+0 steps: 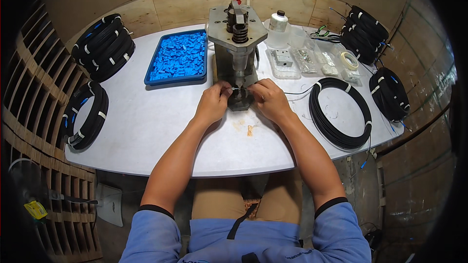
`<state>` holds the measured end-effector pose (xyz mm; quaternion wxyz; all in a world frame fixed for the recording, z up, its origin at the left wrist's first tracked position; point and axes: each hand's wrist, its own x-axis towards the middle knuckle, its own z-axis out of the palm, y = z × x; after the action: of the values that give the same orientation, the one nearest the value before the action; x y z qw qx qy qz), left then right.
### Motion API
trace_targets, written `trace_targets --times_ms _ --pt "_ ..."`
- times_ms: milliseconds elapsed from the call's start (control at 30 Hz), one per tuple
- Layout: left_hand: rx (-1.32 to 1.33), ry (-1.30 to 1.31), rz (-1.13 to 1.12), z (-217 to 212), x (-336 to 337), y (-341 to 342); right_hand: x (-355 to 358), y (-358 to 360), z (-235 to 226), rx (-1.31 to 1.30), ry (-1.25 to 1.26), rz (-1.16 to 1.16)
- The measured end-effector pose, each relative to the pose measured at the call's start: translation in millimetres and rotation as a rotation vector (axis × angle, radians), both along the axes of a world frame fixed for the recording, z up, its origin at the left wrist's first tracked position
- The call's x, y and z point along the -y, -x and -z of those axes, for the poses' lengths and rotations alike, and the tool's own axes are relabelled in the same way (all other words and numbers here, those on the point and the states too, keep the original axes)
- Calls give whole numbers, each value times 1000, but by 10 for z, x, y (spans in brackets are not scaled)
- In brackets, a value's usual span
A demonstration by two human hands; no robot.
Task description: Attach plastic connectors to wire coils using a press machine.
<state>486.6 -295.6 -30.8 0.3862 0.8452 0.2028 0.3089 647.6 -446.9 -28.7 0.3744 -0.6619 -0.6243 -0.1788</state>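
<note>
1. Two hands, both yours: left hand (213, 101) pinches a small piece (234, 88), too small to identify; right hand (271, 99) grips the black cable (297, 93).
2. One press (239, 58), grey metal, mid rear edge of the table (243, 156); your fingertips meet at its base.
3. Cable: one, thin, black, smooth, slightly bowed; runs from your right hand to a coil (316, 111) near the table's right edge, round, white-tied.
4. Four more black cable bundles: two along the left edge, two toward the right edge.
5. One dark blue tray (176, 82), left of the press toward the rear edge, heaped with bright blue pieces (178, 57), too many to count.
6. One white-capped bottle (278, 22), one tape roll (349, 60), rear right.
</note>
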Motion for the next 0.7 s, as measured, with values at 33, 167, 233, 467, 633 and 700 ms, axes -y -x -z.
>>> trace_targets --times_ms 33,167,233,467,633,700 --pt "-3 -2 -2 4 -3 -2 1 4 -6 5 -5 -1" --pt "8 -7 4 8 -3 1 21 29 -26 -46 27 -1" --pt "11 1 0 3 4 1 18 33 -27 -48 27 -1" --pt "5 -8 -2 9 -5 -2 18 26 -32 -39 25 -1" --pt "3 6 6 -4 2 0 22 24 -29 -46 40 -3" --pt "8 10 4 4 1 -2 20 24 -27 -48 44 -4"
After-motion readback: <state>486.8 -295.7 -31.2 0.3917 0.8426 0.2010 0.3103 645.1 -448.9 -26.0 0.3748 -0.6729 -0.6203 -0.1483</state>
